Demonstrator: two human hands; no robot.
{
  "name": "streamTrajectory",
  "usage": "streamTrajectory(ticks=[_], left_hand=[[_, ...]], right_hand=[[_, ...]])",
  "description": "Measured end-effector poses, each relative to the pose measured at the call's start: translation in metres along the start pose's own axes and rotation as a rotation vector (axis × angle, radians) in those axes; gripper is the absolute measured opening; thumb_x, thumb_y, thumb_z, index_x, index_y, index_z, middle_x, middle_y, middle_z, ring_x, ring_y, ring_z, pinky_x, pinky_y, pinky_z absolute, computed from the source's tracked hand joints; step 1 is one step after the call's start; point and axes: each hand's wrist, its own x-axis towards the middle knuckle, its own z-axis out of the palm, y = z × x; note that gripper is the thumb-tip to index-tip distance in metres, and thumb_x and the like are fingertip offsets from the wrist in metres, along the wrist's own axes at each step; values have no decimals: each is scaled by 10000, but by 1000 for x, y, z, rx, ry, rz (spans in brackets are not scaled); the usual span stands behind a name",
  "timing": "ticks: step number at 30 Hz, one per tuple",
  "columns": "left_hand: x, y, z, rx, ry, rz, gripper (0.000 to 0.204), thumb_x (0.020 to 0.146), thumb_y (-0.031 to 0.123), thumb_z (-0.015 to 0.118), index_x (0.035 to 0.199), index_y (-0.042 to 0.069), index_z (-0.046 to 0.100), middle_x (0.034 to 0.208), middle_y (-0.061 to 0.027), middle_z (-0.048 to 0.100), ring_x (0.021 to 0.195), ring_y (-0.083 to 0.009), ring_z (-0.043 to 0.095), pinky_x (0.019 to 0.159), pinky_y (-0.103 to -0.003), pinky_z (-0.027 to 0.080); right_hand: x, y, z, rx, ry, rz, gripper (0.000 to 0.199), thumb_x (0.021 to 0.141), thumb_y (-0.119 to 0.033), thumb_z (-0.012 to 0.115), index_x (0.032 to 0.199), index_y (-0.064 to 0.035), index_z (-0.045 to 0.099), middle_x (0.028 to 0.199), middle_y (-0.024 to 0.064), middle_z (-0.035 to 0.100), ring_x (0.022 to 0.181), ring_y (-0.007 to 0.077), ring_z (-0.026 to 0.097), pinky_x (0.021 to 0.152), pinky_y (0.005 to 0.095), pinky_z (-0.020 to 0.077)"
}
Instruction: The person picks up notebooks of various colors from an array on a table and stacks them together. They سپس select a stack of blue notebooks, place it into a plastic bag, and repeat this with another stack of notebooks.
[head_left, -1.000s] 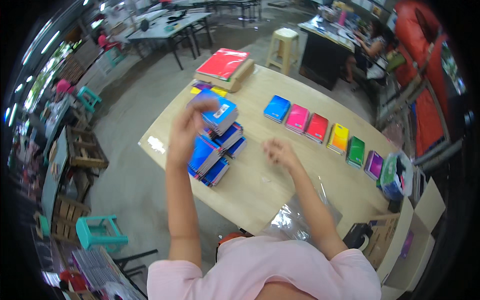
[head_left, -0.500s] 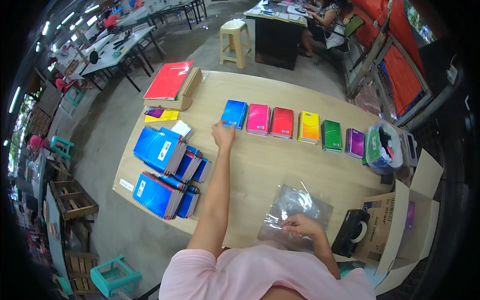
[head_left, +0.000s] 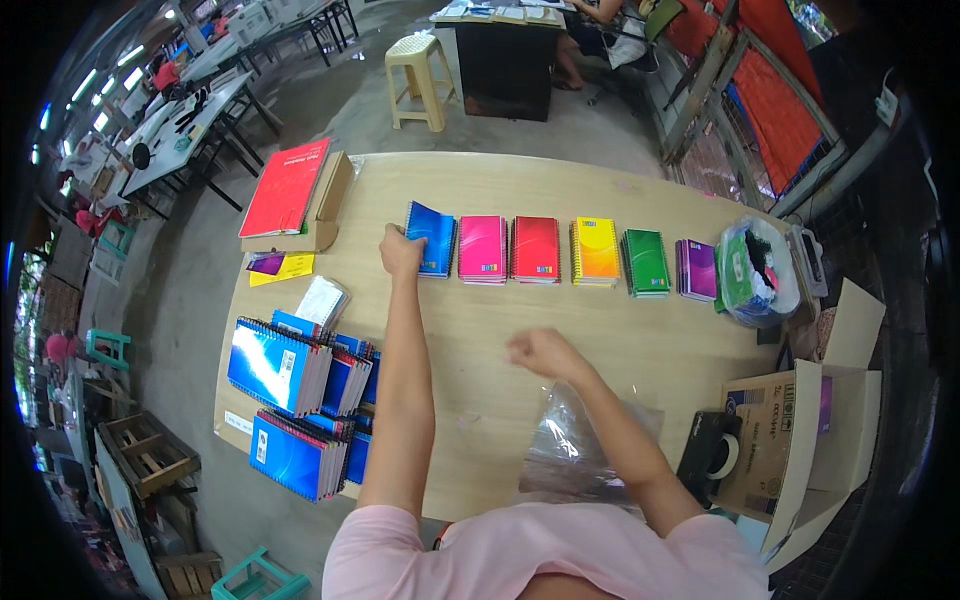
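My left hand (head_left: 402, 250) is closed on the lower left edge of a small blue spiral notebook (head_left: 431, 238), the leftmost in a row of small notebook stacks; its cover is tilted up. To its right lie pink notebooks (head_left: 484, 246), red notebooks (head_left: 536, 246), yellow notebooks (head_left: 597, 248), green notebooks (head_left: 647, 260) and purple notebooks (head_left: 697, 269). My right hand (head_left: 545, 353), slightly blurred, hovers over the table with its fingers curled in and nothing visible in them. Below it lies a stack of clear plastic bags (head_left: 570, 450), partly behind my forearm.
Larger blue spiral notebooks (head_left: 275, 365) are piled at the left. A red pad (head_left: 285, 190) lies on a cardboard box (head_left: 325, 215) at the back left. At right stand a plastic tub (head_left: 760, 275), a black tape dispenser (head_left: 708, 450) and an open carton (head_left: 765, 440).
My left hand has taken hold of the blue notebook and tilted its cover. My right hand has risen off the plastic bags, moving forward and left. The whole view has shifted.
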Motion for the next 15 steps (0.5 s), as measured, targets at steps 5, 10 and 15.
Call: streamTrajectory(ticks=[5,10,15], left_hand=[[-47,-44,-11,-1310,-421,-298,449,803,140,706,1182,-22,528,1052,-127,647,923,-258,654,817,-411,559],[-148,-82,7,-1730,-527,-484,545,880,124,627,1368,50,395,1256,-152,550,1114,-310,571,934,-473,506],[-181,-108,3,-1672,-476,-402,489,932,121,551,1382,55,373,1264,-155,537,1127,-300,564,934,-461,508]], right_hand=[[115,-7,-4,-235,404,-18,385,741,-241,721,1034,-3,641,1157,262,584,1096,379,562,878,431,495],[163,-11,19,-785,542,-287,678,760,-202,723,1360,-49,448,1454,251,308,1331,416,341,999,454,439],[168,26,34,-783,403,-218,656,799,-125,668,1395,-54,403,1353,257,442,1253,404,447,980,455,454]])
